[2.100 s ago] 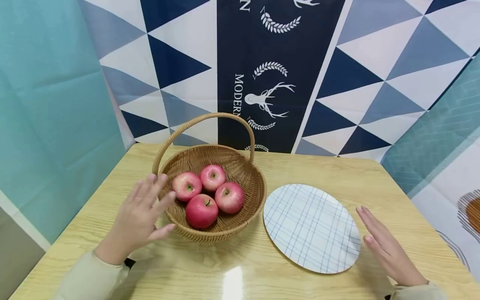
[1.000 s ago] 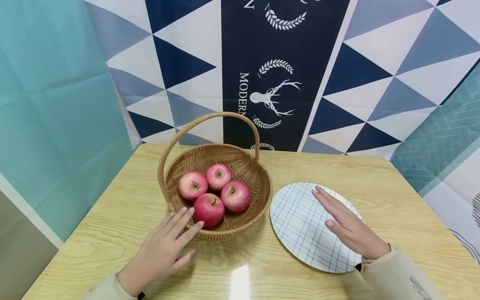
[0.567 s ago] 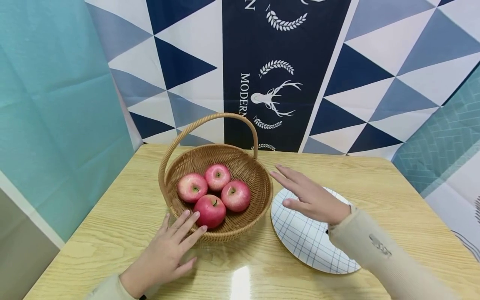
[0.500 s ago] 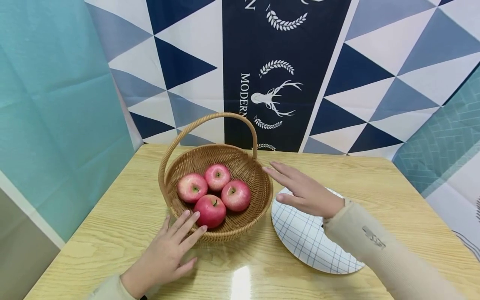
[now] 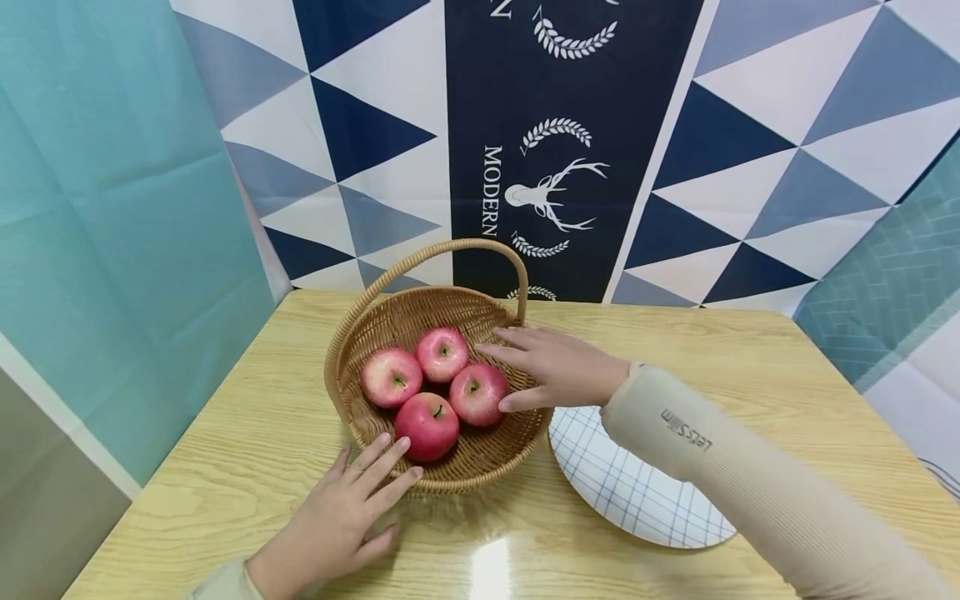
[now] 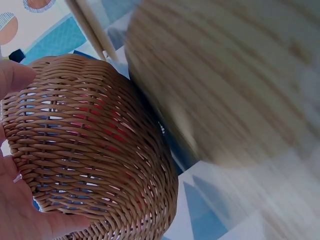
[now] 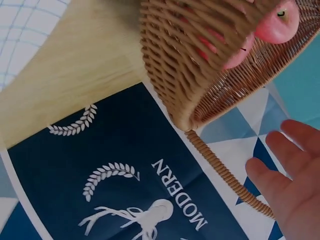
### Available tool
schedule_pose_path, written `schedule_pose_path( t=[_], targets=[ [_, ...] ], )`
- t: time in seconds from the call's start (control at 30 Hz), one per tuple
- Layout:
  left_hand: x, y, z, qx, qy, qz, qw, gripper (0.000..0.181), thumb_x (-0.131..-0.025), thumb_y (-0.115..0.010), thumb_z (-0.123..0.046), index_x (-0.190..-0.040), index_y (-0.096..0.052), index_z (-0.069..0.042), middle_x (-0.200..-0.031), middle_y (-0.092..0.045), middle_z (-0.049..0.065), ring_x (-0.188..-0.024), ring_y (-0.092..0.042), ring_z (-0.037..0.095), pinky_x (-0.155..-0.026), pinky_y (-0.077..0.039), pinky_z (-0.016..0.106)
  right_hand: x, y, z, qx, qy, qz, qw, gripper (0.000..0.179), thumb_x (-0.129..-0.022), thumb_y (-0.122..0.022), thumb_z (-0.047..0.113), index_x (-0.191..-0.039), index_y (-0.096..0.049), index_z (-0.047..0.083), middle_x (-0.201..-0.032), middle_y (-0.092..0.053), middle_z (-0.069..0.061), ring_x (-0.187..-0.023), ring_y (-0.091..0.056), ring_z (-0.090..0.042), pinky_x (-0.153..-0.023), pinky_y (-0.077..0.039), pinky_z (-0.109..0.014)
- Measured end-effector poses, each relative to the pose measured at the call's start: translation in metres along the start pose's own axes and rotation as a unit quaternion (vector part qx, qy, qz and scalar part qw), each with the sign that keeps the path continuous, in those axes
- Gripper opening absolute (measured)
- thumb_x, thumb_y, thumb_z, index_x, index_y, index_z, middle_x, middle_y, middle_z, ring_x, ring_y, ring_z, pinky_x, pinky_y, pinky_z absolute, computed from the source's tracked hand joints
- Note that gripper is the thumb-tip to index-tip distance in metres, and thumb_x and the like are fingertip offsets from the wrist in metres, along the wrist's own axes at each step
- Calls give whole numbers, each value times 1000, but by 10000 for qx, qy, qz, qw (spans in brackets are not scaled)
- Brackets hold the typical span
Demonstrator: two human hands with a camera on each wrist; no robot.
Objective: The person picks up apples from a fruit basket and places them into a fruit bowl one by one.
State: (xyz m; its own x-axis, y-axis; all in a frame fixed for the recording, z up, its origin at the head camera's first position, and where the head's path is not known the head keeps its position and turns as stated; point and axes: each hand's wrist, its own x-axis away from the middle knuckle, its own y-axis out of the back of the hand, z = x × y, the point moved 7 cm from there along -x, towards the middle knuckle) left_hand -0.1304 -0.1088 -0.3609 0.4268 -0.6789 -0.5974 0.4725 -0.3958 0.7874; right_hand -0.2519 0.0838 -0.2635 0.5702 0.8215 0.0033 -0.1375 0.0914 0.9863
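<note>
A round wicker basket [image 5: 405,312] with a tall arched handle [image 5: 431,252] stands on the table, holding several red apples [image 5: 427,429]. My left hand [image 5: 330,517] rests on its near-left rim, fingers extended beside the front apple. In the left wrist view the thumb and fingers lie around the edge of the basket [image 6: 100,135]. My right hand [image 5: 562,367] reaches over the right rim with fingers spread, thumb tip close to the right apple [image 5: 476,398]. The right wrist view shows straight fingers near the handle [image 7: 225,170], nothing between them.
A round white mat with a blue check [image 5: 645,492] lies right of the basket, partly under my right sleeve [image 5: 705,433] in view. Behind the wooden table [image 5: 225,442] hangs a patterned cloth [image 5: 555,167]; a teal cloth [image 5: 127,208] hangs at the left.
My right hand has swept left from beside the checked mat to over the basket. My left hand has come down to the near rim. The basket handle sits slightly lower in view.
</note>
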Motion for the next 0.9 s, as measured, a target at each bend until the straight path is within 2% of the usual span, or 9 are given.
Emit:
schedule_pose_path(
  t=[0.07, 0.13, 0.2, 0.3, 0.47, 0.67, 0.77, 0.9],
  targets=[
    [-1, 0, 0, 13, 13, 47, 10000, 47, -98, -34, -38, -131, -54, -10, -137, -49, 20, -142, -24, 27, -71, -48, 65, -8, 3, 2, 116, 25, 214, 9997, 72, -86, -68, 37, -145, -41, 6, -146, -38, -24, -133, -37, -42, -106, -30, -54],
    [-2, -1, 0, 43, 35, 111, 9999, 46, -94, -44, -36, -131, -54, -10, -137, -49, 20, -138, -32, 31, -71, -48, 65, -18, 6, 3, -49, 30, 512, 9987, 73, -84, -71, 31, -145, -41, 5, -144, -42, -22, -131, -41, -37, -106, -33, -50],
    [-2, -1, 1, 65, 79, 167, 9998, 50, -87, -53, -34, -131, -55, -10, -137, -49, 20, -132, -39, 33, -71, -48, 64, -27, 8, 4, -443, -39, 893, 9950, 74, -83, -72, 24, -146, -38, 5, -144, -44, -19, -127, -47, -33, -105, -36, -46],
    [-2, 0, 0, 83, 110, 227, 9996, 54, -81, -59, -33, -130, -55, -10, -138, -49, 19, -129, -42, 34, -71, -48, 65, -40, 8, 2, -1098, -175, 1372, 9843, 77, -82, -73, 18, -148, -35, 6, -145, -43, -15, -127, -46, -27, -107, -34, -41],
    [-2, 0, -1, 83, 120, 294, 9995, 57, -78, -61, -31, -131, -55, -11, -138, -49, 18, -131, -39, 32, -72, -48, 65, -55, 5, -3, -1718, -247, 1724, 9696, 81, -79, -77, 18, -147, -35, 5, -148, -39, -16, -135, -36, -29, -109, -29, -42],
    [-3, -1, -2, 134, 106, 322, 9993, 61, -75, -64, -30, -132, -55, -11, -139, -49, 17, -132, -39, 31, -72, -48, 65, -66, -2, -8, -2005, -188, 1942, 9601, 84, -80, -76, 20, -148, -31, 1, -148, -37, -19, -137, -32, -33, -110, -27, -45],
    [-2, -1, -2, 155, 109, 314, 9993, 54, -82, -58, -32, -132, -54, -11, -139, -48, 17, -134, -36, 30, -71, -48, 64, -68, -3, -11, -2080, -451, 2018, 9560, 84, -80, -75, 20, -149, -31, 5, -148, -38, -17, -137, -33, -33, -110, -28, -44],
    [-2, 1, 0, 172, 92, 344, 9992, 51, -87, -51, -34, -133, -53, -11, -139, -48, 17, -138, -32, 29, -70, -49, 63, -69, 1, -17, -2166, -1070, 2162, 9460, 83, -80, -74, 20, -151, -31, 13, -148, -38, -15, -137, -33, -30, -109, -30, -42]
  ],
)
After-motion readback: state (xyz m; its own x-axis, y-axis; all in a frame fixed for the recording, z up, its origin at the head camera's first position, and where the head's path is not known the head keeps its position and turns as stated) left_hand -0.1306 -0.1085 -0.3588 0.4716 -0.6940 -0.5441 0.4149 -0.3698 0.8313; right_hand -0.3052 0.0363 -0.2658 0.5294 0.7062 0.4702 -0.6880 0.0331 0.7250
